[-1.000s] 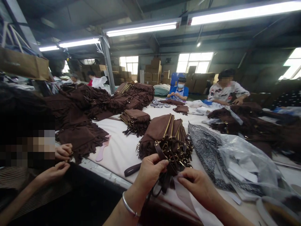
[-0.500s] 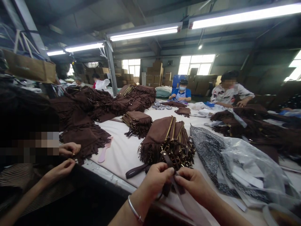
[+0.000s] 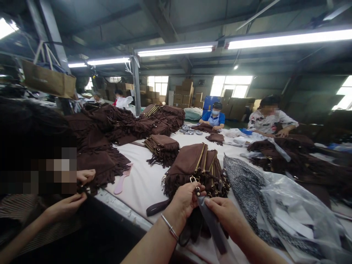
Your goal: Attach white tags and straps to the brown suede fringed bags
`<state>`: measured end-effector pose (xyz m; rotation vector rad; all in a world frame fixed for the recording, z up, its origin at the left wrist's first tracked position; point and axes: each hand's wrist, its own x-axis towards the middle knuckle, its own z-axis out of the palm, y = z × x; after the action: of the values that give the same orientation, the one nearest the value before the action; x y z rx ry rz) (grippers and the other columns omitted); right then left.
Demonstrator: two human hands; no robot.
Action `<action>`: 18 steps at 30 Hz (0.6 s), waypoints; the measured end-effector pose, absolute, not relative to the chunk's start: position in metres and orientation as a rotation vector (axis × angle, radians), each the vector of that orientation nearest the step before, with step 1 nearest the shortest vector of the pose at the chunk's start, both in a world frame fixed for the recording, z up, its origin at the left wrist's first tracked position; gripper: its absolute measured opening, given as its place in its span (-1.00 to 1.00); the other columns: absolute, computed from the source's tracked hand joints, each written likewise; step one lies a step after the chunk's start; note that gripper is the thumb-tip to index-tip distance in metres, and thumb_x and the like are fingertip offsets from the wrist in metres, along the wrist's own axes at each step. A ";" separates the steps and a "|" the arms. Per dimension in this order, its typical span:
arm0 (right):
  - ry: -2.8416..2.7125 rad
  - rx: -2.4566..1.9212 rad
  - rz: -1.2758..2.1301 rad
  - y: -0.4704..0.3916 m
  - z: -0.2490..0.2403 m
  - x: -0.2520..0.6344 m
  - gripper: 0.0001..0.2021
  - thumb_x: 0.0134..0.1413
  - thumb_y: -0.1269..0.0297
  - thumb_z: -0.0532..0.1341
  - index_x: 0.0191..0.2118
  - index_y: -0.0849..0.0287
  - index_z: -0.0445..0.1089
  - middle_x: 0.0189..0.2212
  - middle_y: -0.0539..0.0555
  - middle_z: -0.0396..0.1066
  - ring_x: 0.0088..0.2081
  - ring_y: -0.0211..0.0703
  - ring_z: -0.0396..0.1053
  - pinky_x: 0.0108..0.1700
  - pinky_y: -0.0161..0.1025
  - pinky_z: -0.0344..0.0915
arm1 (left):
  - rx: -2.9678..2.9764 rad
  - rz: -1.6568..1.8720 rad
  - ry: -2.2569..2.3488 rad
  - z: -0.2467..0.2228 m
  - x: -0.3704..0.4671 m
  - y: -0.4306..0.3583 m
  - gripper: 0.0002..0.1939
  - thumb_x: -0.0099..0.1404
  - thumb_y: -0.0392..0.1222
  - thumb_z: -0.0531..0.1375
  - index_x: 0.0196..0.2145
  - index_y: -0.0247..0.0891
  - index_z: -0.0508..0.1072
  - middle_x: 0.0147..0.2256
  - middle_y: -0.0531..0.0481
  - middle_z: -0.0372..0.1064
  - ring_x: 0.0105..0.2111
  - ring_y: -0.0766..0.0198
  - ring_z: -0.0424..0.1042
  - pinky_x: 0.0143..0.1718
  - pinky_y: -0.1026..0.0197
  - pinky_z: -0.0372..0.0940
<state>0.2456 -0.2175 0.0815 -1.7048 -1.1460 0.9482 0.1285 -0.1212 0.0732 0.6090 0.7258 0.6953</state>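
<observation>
In the head view, my left hand (image 3: 183, 201), with a silver bangle at the wrist, is closed on the end of a brown wrist strap (image 3: 217, 234) close to its gold clasp (image 3: 193, 179). My right hand (image 3: 229, 213) pinches a clear plastic sleeve (image 3: 204, 204) that covers much of the strap. Just beyond my hands lies a stack of brown fringed pouches (image 3: 183, 161) with gold zippers. Another dark strap loop (image 3: 157, 208) sticks out to the left of the stack.
A smaller pouch stack (image 3: 165, 143) and a pink comb (image 3: 122, 180) lie on the white table. To the right are grey speckled fabric (image 3: 242, 179) and a clear plastic bag (image 3: 299, 198). A co-worker's hands (image 3: 68, 205) are at left; others sit across the table.
The plastic sleeve now covers the strap almost up to its clasp. My left hand has turned, showing the clasp above its fingers. The view has tilted up slightly.
</observation>
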 end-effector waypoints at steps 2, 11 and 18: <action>-1.216 -1.719 0.850 -0.205 0.084 0.244 -0.55 -0.01 -0.08 0.15 -0.60 0.23 0.43 -0.69 -0.02 0.27 -0.58 -0.24 0.17 -0.52 -0.30 0.03 | 0.651 0.705 0.715 0.073 0.123 -0.122 -0.80 0.21 -0.19 0.23 -0.22 -0.33 0.46 -0.26 -0.13 0.52 -0.43 0.27 0.47 -0.41 0.21 0.35; -1.223 -1.724 0.766 -0.165 0.090 0.236 -0.54 -0.07 -0.09 0.15 -0.57 0.26 0.50 -0.63 0.07 0.42 -0.50 -0.10 0.34 -0.45 -0.27 0.19 | 0.798 0.694 0.724 0.074 0.104 -0.118 -0.72 0.05 -0.07 0.30 -0.31 -0.31 0.51 -0.51 0.04 0.38 -0.50 0.29 0.38 -0.36 0.19 0.33; -1.139 -1.693 0.912 -0.166 0.093 0.233 -0.56 -0.06 -0.08 0.17 -0.60 0.23 0.46 -0.70 0.04 0.39 -0.61 -0.17 0.31 -0.55 -0.29 0.15 | 0.972 0.852 0.911 0.084 0.103 -0.091 -0.64 0.07 0.09 0.31 -0.37 -0.28 0.45 -0.44 -0.05 0.47 -0.51 0.26 0.43 -0.44 0.21 0.30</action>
<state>0.2325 -0.1655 0.0930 -1.6930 -1.1394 0.9124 0.1032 -0.0910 0.0836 0.9715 0.9110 0.8525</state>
